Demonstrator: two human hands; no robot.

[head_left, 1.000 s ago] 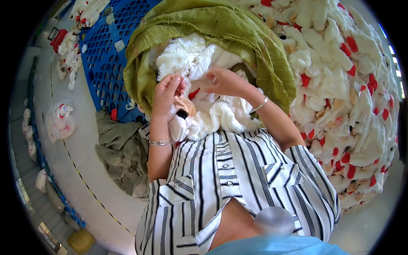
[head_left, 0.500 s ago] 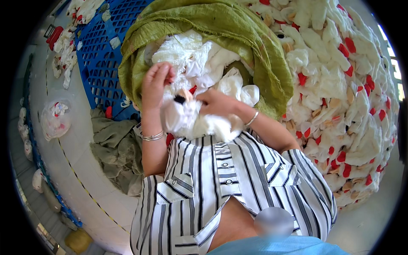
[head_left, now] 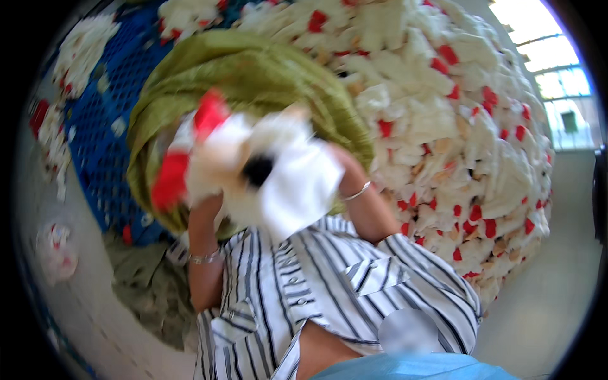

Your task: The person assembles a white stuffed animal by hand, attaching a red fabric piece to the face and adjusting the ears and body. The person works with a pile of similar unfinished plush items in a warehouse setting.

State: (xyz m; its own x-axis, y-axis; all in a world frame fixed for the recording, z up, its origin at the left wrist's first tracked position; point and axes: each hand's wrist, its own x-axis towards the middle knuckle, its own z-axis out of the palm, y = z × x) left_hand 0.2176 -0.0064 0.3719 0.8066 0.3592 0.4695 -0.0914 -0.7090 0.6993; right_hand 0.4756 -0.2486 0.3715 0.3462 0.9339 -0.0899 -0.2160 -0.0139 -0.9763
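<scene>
Both my hands hold up a plush toy skin (head_left: 231,149), white and furry with red ends, a beige part and a black patch. It is smeared by motion and hangs in front of my chest. My left hand (head_left: 208,206) grips it from below at the left, its fingers hidden behind the fur. At the right side, my right hand (head_left: 345,163) is closed on it too, mostly covered by a smooth white flap. Behind the plush stands a green woven sack (head_left: 253,60) with its rim rolled open; the plush hides most of its inside.
A large heap of white, red and beige plush pieces (head_left: 456,145) rises on the right. At the left are a blue plastic grid (head_left: 95,139), dark olive cloth (head_left: 149,288) and a clear bag (head_left: 58,250) on the floor. A bright window (head_left: 557,82) is at upper right.
The plush skin has come up from near my lap and spread out, showing its red ends. Both hands have moved behind it. The view has shifted, bringing the window further in.
</scene>
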